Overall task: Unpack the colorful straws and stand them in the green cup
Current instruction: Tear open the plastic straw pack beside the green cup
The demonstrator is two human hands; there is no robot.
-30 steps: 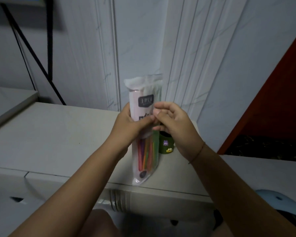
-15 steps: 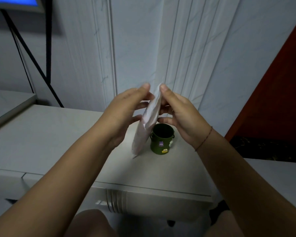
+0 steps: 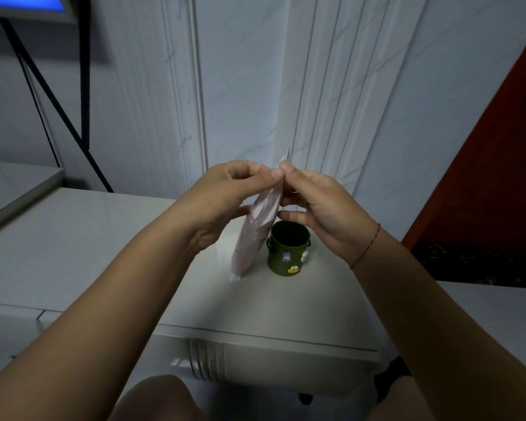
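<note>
A pale pink plastic straw packet (image 3: 254,235) is held edge-on above the white tabletop (image 3: 104,238), its bottom corner near the surface. My left hand (image 3: 225,202) pinches the packet's top from the left and my right hand (image 3: 319,208) pinches it from the right, thumbs meeting near the upper edge. The straws inside are hidden from this angle. The dark green cup (image 3: 288,247), with small cartoon stickers and side handles, stands upright and empty just right of the packet, below my right hand.
A white panelled wall rises close behind the cup. A dark red door or panel (image 3: 492,165) is at the right. A screen on black legs (image 3: 28,7) stands at the top left, over a lower grey ledge (image 3: 16,186). The table's front edge lies near my knees.
The packet has turned from face-on, with coloured straws visible, to edge-on. Both hands have shifted up to its top edge, uncovering the green cup behind.
</note>
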